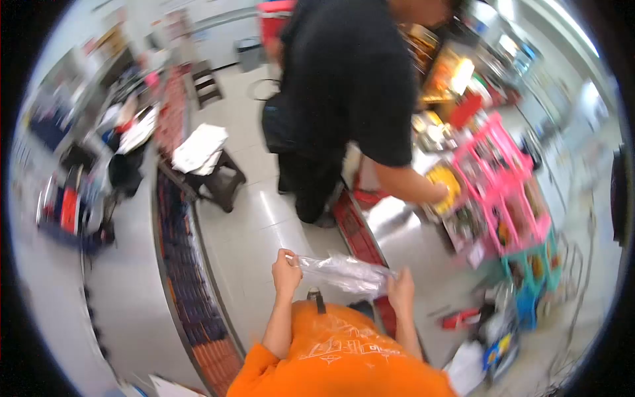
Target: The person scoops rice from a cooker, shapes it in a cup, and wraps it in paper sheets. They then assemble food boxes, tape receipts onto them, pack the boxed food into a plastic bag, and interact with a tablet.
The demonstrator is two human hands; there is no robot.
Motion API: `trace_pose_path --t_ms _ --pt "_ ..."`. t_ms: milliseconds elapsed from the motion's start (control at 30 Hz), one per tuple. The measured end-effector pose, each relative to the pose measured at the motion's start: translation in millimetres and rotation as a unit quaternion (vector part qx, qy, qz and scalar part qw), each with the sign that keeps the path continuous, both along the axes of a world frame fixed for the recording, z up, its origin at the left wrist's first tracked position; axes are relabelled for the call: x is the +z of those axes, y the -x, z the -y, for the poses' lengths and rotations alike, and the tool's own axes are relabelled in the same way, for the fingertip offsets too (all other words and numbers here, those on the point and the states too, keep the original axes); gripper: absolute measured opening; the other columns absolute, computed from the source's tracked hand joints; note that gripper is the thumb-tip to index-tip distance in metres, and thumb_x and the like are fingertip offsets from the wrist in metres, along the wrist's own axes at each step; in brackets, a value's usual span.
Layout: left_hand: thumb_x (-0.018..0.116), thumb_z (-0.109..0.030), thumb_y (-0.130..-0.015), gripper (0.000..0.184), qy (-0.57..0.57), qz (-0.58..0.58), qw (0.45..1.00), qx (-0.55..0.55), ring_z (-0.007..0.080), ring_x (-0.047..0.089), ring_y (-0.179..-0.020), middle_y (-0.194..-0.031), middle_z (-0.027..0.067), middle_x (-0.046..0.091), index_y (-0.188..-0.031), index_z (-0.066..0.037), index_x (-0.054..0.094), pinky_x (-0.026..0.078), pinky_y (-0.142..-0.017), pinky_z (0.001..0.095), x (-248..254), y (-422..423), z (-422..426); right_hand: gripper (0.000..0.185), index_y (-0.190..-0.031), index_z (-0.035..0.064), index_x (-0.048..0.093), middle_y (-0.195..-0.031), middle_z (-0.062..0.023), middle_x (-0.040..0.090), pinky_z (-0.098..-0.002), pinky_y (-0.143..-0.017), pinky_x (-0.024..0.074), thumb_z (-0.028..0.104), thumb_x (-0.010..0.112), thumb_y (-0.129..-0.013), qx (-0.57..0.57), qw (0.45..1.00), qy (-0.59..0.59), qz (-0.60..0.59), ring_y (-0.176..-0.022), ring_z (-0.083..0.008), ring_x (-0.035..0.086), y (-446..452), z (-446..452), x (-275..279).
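Right now, some clear plastic (347, 272) is held up in front of the orange shirt (360, 360), with one end pinched by the left hand (286, 271) and the other end pinched by the right hand (401, 290), which is blurry. It seems thin, soft, very light and maybe slippery, so it is best held by both ends and not tugged, or it could be ripped.

Clear plastic (347, 272), orange shirt (331, 337) (white-printed)
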State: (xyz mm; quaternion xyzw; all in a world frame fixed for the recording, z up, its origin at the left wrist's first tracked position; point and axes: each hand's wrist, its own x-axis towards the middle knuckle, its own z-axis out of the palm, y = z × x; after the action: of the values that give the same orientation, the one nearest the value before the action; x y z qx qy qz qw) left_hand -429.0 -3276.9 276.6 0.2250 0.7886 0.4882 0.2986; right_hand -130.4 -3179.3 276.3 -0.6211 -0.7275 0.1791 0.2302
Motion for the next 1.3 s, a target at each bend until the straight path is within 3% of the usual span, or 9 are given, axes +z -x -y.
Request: trace_pose_path --t_ms 133,300,467,667,867,933,1033,1167,1300 --pt "0.065 -0.009 -0.081 0.022 -0.009 -0.193 0.955 -0.227 0.0377 0.061 -0.061 -0.068 0.0154 0.062 -0.101 -0.009 0.054 0.048 -0.058 0.0451 77 -72 -16 0.039 -0.112 0.0028 0.054 -0.105 -0.0163 0.061 -0.0453 -0.088 0.0439 0.013 0.07 -0.078 0.186 0.971 -0.145 0.023 -0.099 -0.0337 0.058 52 18 70" --pt "0.064 -0.003 -0.079 0.017 -0.057 -0.293 0.927 -0.225 0.0344 0.058 -0.063 -0.068 0.0127 0.058 -0.094 -0.009 0.057 0.047 -0.058 0.0436 78 -67 -50 0.013 -0.083 0.0057 0.056 -0.073 -0.0091 0.061 -0.04 -0.058 0.0452 0.004 0.065 -0.075 0.033 0.998 -0.046 -0.04 -0.066 -0.0303 0.06 -6 0 26" --pt "0.065 0.002 -0.076 0.017 -0.274 -0.332 0.875 -0.219 0.0307 0.058 -0.066 -0.07 0.0109 0.057 -0.089 -0.007 0.059 0.046 -0.06 0.0408 71 -49 -45 0.016 -0.07 0.0026 0.045 -0.06 -0.0157 0.048 -0.0384 -0.049 0.0386 -0.003 0.058 -0.076 -0.03 0.938 -0.325 -0.114 -0.051 -0.0301 0.048 -63 25 107" --pt "0.069 0.001 -0.075 0.017 0.006 -0.233 0.911 -0.34 0.026 0.057 -0.065 -0.07 0.0069 0.056 -0.086 -0.006 0.059 0.047 -0.057 0.0361 -14 -64 -80 0.027 -0.07 0.0039 0.042 -0.057 -0.0131 0.042 -0.0383 -0.05 0.0355 0.007 0.066 -0.082 -0.07 0.987 0.105 -0.095 -0.052 -0.0288 0.042 -82 16 0" --pt "0.069 0.0 -0.073 0.019 -0.424 -0.302 0.828 -0.209 0.0279 0.058 -0.069 -0.078 0.008 0.057 -0.091 -0.007 0.065 0.049 -0.064 0.038 68 -70 -167 0.018 -0.077 0.002 0.051 -0.062 -0.0087 0.049 -0.0369 -0.055 0.0397 0.013 0.064 -0.083 -0.123 0.951 -0.208 -0.194 -0.059 -0.0219 0.048 -75 -84 85" --pt "0.069 0.002 -0.071 0.02 -0.249 -0.299 0.882 -0.265 0.0278 0.059 -0.072 -0.081 0.0085 0.058 -0.089 -0.007 0.065 0.049 -0.066 0.0375 55 -73 -197 0.013 -0.081 0.0007 0.056 -0.064 -0.0092 0.052 -0.0378 -0.058 0.0419 0.012 0.061 -0.082 -0.108 0.966 -0.21 -0.104 -0.064 -0.0234 0.052 -87 -102 58" --pt "0.067 0.002 -0.068 0.023 -0.067 -0.22 0.921 -0.313 0.0288 0.06 -0.077 -0.082 0.0096 0.058 -0.089 -0.008 0.068 0.05 -0.07 0.0369 4 -77 -209 0.021 -0.097 -0.0028 0.061 -0.08 -0.0123 0.063 -0.0345 -0.072 0.0466 0.009 0.055 -0.081 0.027 0.976 0.199 -0.086 -0.076 -0.0258 0.058 -109 -92 -30" --pt "0.065 -0.001 -0.073 0.018 -0.027 -0.066 0.932 -0.356 0.0275 0.063 -0.077 -0.081 0.0105 0.063 -0.089 -0.008 0.072 0.051 -0.073 0.0357 -70 -88 -197 0.035 -0.11 -0.0012 0.067 -0.101 -0.0156 0.07 -0.0322 -0.083 0.0457 0.016 0.057 -0.082 0.034 0.719 0.569 -0.398 -0.085 -0.024 0.06 -60 -133 73" --pt "0.061 -0.006 -0.08 0.013 0.08 0.121 0.909 -0.391 0.0207 0.066 -0.078 -0.082 0.0116 0.069 -0.087 -0.007 0.072 0.051 -0.074 0.0323 -88 -111 -227 0.048 -0.122 0.0022 0.054 -0.104 -0.0183 0.069 -0.0313 -0.076 0.0464 0.03 0.056 -0.083 0.052 0.575 0.365 -0.73 -0.08 -0.0227 0.06 -87 -150 94"
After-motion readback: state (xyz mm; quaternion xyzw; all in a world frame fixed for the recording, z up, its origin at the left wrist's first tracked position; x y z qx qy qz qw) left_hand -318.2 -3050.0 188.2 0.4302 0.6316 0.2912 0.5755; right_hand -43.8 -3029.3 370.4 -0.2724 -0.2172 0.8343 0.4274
